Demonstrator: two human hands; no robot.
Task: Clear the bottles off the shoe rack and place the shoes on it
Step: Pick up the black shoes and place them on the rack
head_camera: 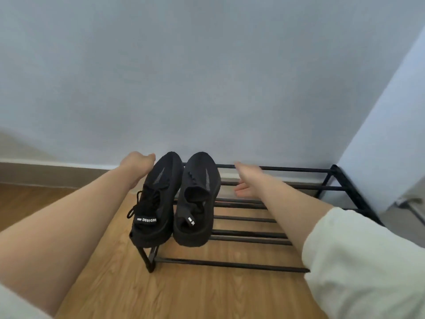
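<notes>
Two black knit sneakers stand side by side on the left end of a low black metal shoe rack (282,187), toes toward the wall. The left sneaker (158,199) has loose laces and a tongue tag with white lettering. The right sneaker (197,203) sits close beside it. My left hand (138,163) rests against the outer side of the left sneaker's toe, with its fingers hidden behind the shoe. My right hand (247,178) hovers just right of the right sneaker, fingers spread, holding nothing. No bottles are in view.
The rack stands on a wooden floor (184,293) against a pale blue wall (207,77) with a baseboard. A wall corner (379,134) juts out at the rack's right end. The rack's bars right of the shoes are bare.
</notes>
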